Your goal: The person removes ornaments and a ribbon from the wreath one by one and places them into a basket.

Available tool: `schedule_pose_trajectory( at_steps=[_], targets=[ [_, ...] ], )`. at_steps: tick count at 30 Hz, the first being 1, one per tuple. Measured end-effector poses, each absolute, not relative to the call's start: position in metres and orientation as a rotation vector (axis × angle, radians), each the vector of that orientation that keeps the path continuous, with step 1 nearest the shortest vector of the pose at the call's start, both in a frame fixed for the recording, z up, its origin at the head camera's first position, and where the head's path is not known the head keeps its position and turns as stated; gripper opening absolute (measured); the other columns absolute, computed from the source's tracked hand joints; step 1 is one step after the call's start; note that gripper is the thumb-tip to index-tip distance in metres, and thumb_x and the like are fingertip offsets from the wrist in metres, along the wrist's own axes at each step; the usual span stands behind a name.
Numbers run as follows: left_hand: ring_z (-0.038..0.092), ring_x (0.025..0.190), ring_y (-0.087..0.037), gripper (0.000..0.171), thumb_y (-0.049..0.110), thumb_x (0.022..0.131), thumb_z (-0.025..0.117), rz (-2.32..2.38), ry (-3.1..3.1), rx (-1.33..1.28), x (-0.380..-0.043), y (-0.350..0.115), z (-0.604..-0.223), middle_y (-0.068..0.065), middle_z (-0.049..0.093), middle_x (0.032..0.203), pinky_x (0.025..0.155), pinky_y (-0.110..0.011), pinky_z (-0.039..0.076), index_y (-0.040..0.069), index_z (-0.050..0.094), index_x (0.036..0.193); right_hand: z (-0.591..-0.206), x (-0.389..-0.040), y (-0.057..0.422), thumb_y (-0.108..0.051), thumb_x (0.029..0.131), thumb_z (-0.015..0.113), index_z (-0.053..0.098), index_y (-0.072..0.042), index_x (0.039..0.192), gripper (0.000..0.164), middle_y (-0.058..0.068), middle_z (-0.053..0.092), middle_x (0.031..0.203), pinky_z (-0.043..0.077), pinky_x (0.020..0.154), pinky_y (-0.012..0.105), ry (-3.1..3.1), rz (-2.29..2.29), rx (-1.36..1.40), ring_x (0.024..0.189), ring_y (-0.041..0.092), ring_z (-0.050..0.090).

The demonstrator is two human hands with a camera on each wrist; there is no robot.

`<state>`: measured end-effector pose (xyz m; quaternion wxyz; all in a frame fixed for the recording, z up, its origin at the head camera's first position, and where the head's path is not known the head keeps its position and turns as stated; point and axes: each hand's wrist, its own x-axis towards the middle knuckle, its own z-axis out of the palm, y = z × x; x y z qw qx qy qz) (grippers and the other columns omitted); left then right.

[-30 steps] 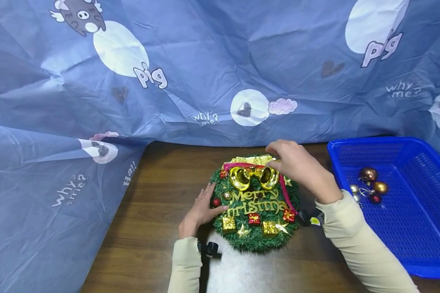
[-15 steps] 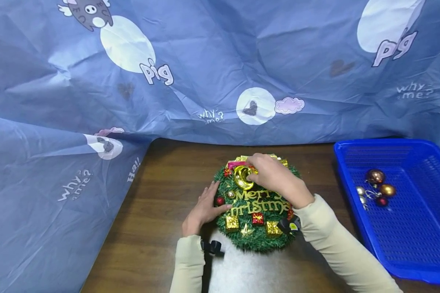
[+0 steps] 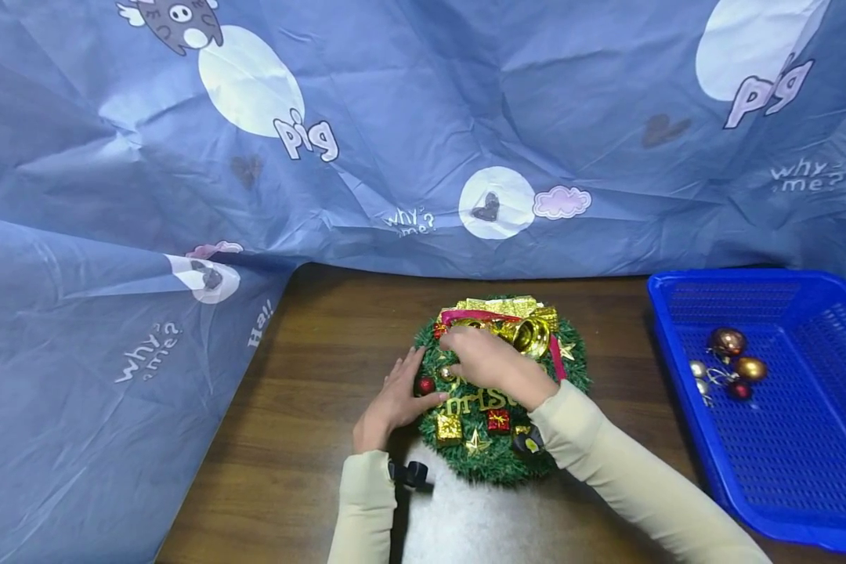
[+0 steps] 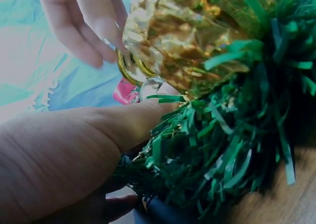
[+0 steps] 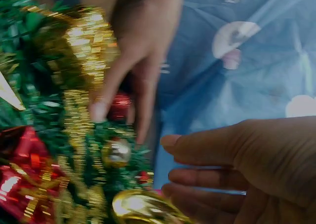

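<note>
A green tinsel Christmas wreath (image 3: 489, 468) lies on the table, trimmed with gold lettering (image 3: 468, 403), small gift boxes and stars. My left hand (image 3: 392, 401) rests on its left edge, fingers fairly straight along the outside and thumb over the tinsel beside a red ball (image 3: 426, 385). Over the wreath's upper left is my right hand (image 3: 485, 362), hiding part of the lettering and most of one gold bell. The other gold bell (image 3: 532, 337) shows to its right. In the right wrist view, the right hand's fingers (image 5: 202, 145) are extended above a bell (image 5: 143, 206), holding nothing.
A blue plastic basket (image 3: 684, 446) stands at the right, with several brown, gold, red and silver ball ornaments (image 3: 728, 341) inside. Blue printed cloth (image 3: 388, 141) hangs behind and to the left of the wooden table (image 3: 275, 439).
My right hand has moved left and down across the wreath, passing over the right bell to the left one. The left hand has kept its place on the edge. The head view has shifted slightly.
</note>
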<state>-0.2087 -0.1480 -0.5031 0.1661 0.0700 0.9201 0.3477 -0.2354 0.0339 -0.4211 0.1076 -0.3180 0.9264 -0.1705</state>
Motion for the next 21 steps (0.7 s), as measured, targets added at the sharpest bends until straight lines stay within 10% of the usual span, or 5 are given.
schedule_pose_trajectory(
  at_steps=[21],
  targets=[
    [0.003, 0.148, -0.034, 0.091, 0.046, 0.088, 0.064, 0.821, 2.578, 0.180, -0.216, -0.146, -0.493, -0.008, 0.006, 0.162, 0.118, -0.057, 0.013, 0.020, 0.009, 0.156, -0.453, -0.245, 0.007, 0.001, 0.088, 0.062, 0.064, -0.002, 0.117, 0.029, 0.014, 0.065, 0.114, 0.055, 0.085, 0.038, 2.683, -0.339, -0.958, 0.100, 0.027, 0.064]
  ],
)
